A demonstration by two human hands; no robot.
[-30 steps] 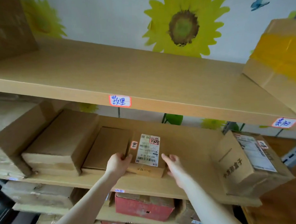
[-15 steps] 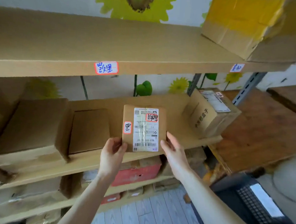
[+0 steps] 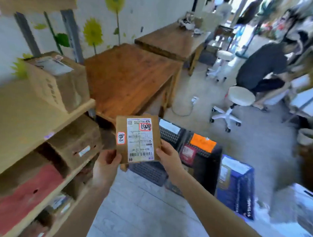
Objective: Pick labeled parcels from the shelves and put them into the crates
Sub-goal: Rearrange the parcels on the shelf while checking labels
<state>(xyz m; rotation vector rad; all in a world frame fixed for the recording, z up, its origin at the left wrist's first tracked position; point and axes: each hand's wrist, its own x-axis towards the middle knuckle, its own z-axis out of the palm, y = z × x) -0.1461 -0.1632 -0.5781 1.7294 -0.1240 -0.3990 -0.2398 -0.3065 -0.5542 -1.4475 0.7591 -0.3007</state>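
Both my hands are clamped on the small flat brown cardboard parcel [image 3: 138,139] with the white shipping label. My left hand [image 3: 107,167] pinches its lower left corner and my right hand [image 3: 168,158] its lower right edge, thumbs on the labelled face. The parcel hangs in the air, clear of the tan wooden shelves [image 3: 16,114] on my left and in front of the black mesh plastic crates [image 3: 149,170] on the floor. I judge this the carry step. Next I must match its red-bordered tags to a crate's label and lower it in. Further out are a blue crate [image 3: 239,186], a pale plank floor [image 3: 138,208], a brown wooden table [image 3: 129,77], a white round stool [image 3: 241,95] and a seated person in dark clothes [image 3: 263,66].
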